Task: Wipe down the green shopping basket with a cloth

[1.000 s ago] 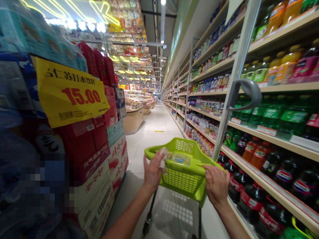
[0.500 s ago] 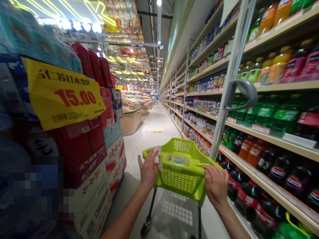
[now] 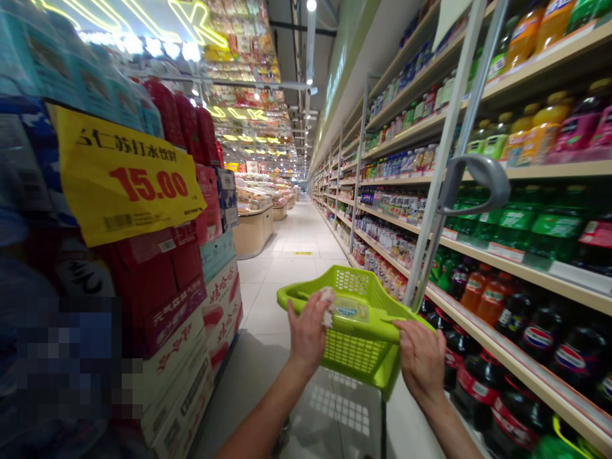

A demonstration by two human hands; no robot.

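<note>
Head view: left hand (image 3: 306,331) clutches cloth (image 3: 327,298), right hand (image 3: 421,360) grips basket (image 3: 356,347) lying lengthwise down-aisle.

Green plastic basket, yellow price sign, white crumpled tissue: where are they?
green plastic basket (image 3: 356,350), head view, near mesh wall.
yellow price sign (image 3: 143,185), head view, on the red numbers.
white crumpled tissue (image 3: 329,303), head view, bit above the left hand (image 3: 306,333).

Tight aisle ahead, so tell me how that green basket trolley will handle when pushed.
The green basket trolley probably rolls easily: smooth tiled floor, light-looking mesh plastic. It may be tippy: the basket sits high on a thin frame. Left hand, clutching a white wad, and right hand hold its rim.
</note>
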